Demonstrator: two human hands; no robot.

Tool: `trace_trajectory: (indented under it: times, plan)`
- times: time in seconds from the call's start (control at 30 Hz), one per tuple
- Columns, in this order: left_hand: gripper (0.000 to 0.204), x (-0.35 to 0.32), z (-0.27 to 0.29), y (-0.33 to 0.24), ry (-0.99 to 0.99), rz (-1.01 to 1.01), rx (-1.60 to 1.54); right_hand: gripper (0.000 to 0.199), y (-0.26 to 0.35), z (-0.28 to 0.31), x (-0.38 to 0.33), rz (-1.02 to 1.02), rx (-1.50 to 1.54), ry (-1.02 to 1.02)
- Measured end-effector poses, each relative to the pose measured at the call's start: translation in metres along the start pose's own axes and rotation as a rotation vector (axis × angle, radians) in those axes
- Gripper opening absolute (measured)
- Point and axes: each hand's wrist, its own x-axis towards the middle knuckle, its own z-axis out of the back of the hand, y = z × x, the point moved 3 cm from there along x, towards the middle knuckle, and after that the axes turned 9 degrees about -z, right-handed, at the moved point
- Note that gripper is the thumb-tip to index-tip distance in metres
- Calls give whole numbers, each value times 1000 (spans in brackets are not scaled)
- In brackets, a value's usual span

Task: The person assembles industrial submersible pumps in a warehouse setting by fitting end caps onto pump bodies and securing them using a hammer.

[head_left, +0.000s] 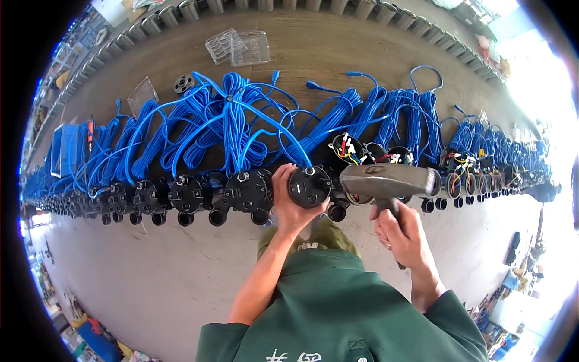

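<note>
Clear plastic trays [240, 47] lay far beyond the grips at the back of the surface [313, 48], seemingly holding nothing. A blue box [65, 148] sat far off to the left of the left grip; contents could not be made out.

Left grip [294, 205]: closed around a black round pump [309, 187], thumb side wrapped about its near edge, cap face turned up toward the camera. Blue cable [241, 130] ran from the pump's top away over the surface into coiled bundles.

Right grip [405, 236]: closed on the handle of a hammer [391, 180], grey head lying sideways just right of the held pump, nearly touching it.

Left of the left grip, a row of capped black pumps [190, 194] stood side by side. Beyond and right of the hammer head, open pumps [348, 149] showed red, yellow and white wires inside.

No labels readable on any package; a small clear bag [143, 93] lay far up-left of the grips beside a black flanged part [184, 83].
</note>
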Motion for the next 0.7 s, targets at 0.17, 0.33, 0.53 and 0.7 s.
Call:
trace_trajectory:
  times: [0.17,0.33,0.53,0.7]
  plan:
    - [89,1,0,0,-32,-4,-73,34,-30,-14,36,49,-628,-105]
    - [92,-2,1,2,-16,-30,-44,31,10,-20,16,100,-356,-43]
    - [97,-15,-9,26,-7,-114,-55,30,-8,-71,38,253,-787,-23]
    - [100,-4,2,8,52,-27,-115,39,-10,-49,27,78,-517,52]
